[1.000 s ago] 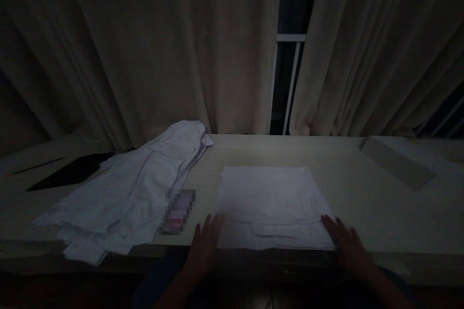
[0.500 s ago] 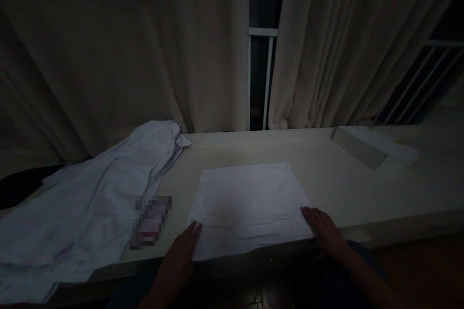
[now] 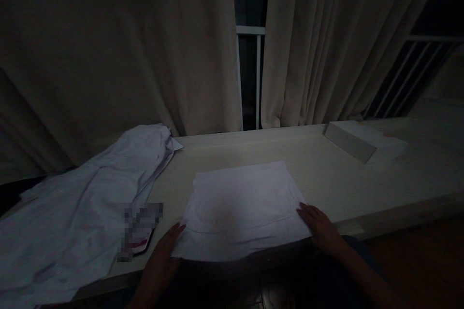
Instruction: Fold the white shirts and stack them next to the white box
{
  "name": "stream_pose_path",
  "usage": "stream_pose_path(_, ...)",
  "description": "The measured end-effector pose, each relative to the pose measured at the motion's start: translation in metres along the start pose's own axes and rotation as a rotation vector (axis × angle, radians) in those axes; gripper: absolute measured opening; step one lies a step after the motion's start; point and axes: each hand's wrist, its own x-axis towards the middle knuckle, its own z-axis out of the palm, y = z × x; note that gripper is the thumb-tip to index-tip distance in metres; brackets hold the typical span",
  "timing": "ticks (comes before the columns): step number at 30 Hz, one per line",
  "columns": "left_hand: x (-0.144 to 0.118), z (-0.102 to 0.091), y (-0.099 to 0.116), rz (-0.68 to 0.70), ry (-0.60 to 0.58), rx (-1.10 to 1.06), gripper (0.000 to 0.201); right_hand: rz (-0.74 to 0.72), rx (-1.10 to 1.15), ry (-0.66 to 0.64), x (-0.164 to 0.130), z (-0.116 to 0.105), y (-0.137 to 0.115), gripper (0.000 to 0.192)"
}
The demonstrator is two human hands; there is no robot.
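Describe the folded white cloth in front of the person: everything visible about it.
The folded white cloth lies flat on the pale wooden table, folded into a rough rectangle, wider toward the near edge, which overhangs the table slightly. It looks like thin, soft fabric with a faint crease line across the near part. The left hand rests at its near left corner, the right hand on its near right corner. It lies apart from the crumpled white garment.

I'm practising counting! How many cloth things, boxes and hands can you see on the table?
White cloth things: 2, the folded cloth and the loose garment
Pale box: 1, the box
Hands: 2, left hand and right hand
Total: 5
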Motion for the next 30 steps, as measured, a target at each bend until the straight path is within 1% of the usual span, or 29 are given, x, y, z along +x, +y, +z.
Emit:
stream_pose_path(4, 0.019, -0.006, -0.011, 0.065, -0.073, -0.089, 0.059, -0.017, 0.033, 0.000, 0.000, 0.000, 0.003, 0.096)
stream_pose_path(6, 0.026, -0.009, -0.012, 0.061, -0.099, -0.112, 0.058, -0.034, 0.058, -0.003, 0.000, -0.001, 0.005, 0.097)
stream_pose_path(9, 0.032, -0.011, -0.014, 0.049, -0.096, -0.118, 0.056, -0.014, 0.088, -0.014, 0.000, -0.005, 0.007, 0.097)
stream_pose_path(14, 0.036, -0.009, -0.011, 0.103, -0.127, -0.078, 0.056, 0.001, 0.143, -0.008, 0.002, -0.015, 0.009, 0.089)
stream_pose_path(18, 0.041, -0.009, -0.008, 0.127, -0.134, -0.026, 0.056, 0.003, 0.235, 0.062, 0.007, -0.019, 0.014, 0.079)
stream_pose_path(21, 0.043, -0.006, -0.013, 0.097, -0.121, -0.051, 0.048, -0.011, 0.334, 0.151, 0.011, -0.016, 0.019, 0.070)
stream_pose_path(24, 0.043, -0.002, -0.017, 0.025, -0.123, -0.175, 0.040, 0.030, 0.444, 0.222, 0.015, -0.014, 0.025, 0.055)
stream_pose_path(26, 0.043, -0.001, -0.017, -0.020, -0.129, -0.260, 0.039, 0.075, 0.498, 0.223, 0.017, -0.014, 0.030, 0.050)
stream_pose_path(30, 0.045, -0.002, -0.013, -0.066, -0.123, -0.333, 0.048, 0.096, 0.588, 0.167, 0.020, -0.016, 0.042, 0.051)
